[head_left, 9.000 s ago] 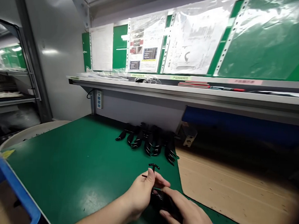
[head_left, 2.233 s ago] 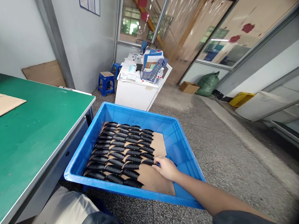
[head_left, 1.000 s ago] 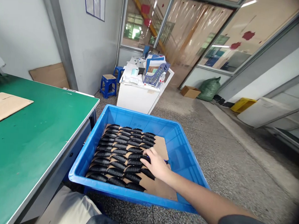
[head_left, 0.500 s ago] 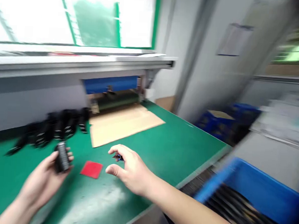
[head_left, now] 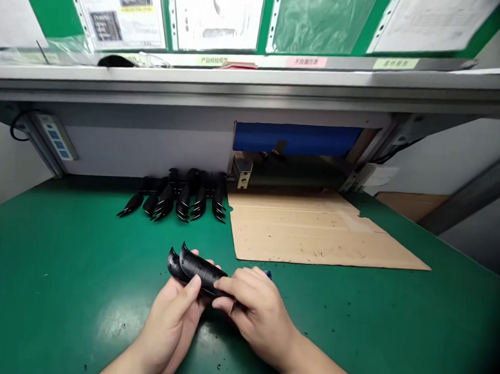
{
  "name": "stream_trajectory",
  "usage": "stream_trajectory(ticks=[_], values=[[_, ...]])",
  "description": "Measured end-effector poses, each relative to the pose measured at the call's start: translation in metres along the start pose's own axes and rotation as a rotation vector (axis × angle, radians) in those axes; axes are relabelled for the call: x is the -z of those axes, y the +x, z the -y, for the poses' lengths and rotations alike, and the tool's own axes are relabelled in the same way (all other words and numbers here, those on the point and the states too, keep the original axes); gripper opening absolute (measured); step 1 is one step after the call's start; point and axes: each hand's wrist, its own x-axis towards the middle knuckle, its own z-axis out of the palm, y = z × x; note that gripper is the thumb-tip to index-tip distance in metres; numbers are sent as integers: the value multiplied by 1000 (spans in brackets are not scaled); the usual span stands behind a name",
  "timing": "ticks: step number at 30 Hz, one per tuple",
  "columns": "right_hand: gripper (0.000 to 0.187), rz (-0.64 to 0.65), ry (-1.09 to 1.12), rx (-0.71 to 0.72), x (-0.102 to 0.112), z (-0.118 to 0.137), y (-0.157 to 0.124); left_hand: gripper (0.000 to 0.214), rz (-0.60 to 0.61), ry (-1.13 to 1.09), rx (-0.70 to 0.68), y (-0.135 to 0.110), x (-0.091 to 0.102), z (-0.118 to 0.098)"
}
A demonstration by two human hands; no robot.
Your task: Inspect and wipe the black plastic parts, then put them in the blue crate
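Both hands meet low over the green bench mat. My left hand is closed round curved black plastic parts, which stick out up and to the left of its fingers. My right hand is closed at the right end of those parts; a small blue-tipped thing shows just behind its fingers, too hidden to name. A row of several black plastic parts lies at the back of the mat.
A brown cardboard sheet lies flat to the right of the hands. Behind it is a dark opening under a blue panel. A grey shelf with green boards and papers runs overhead. A power strip hangs at the back left.
My view swung from the blue crate beside the bench back to the bench. My right hand left the crate and came onto the black parts in my left hand. The red card is out of sight.
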Motion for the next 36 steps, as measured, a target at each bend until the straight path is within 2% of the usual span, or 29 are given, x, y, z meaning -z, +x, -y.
stream_trajectory(ticks=[5, 9, 13, 18, 23, 26, 30, 32, 36], values=[[52, -5, 30, -115, 5, -5, -2, 36, 2, 144, -46, 0, 7, 1], [67, 76, -36, -77, 8, -10, 0, 36, 18, 173, -97, -1, 12, 0], [81, 72, -143, -69, 9, -12, 0, 37, 43, 241, -106, -3, 15, -1], [82, 94, -288, -35, 5, -12, 0, 35, 57, 319, -136, -4, 17, -3], [75, 112, -328, 3, 2, -13, -2, 32, 87, 397, -144, -4, 18, -6], [71, 138, -244, 12, 2, -15, -3, 31, 122, 443, -138, -4, 17, -8], [65, 223, 151, 4, 4, -17, -3, 31, 136, 382, -129, -3, 15, -7], [61, 147, 289, -55, 4, -15, -3, 33, 112, 263, -111, -4, 15, -4], [63, -15, 322, -147, 3, -4, -2, 34, 107, 86, -22, -6, 17, 3]])
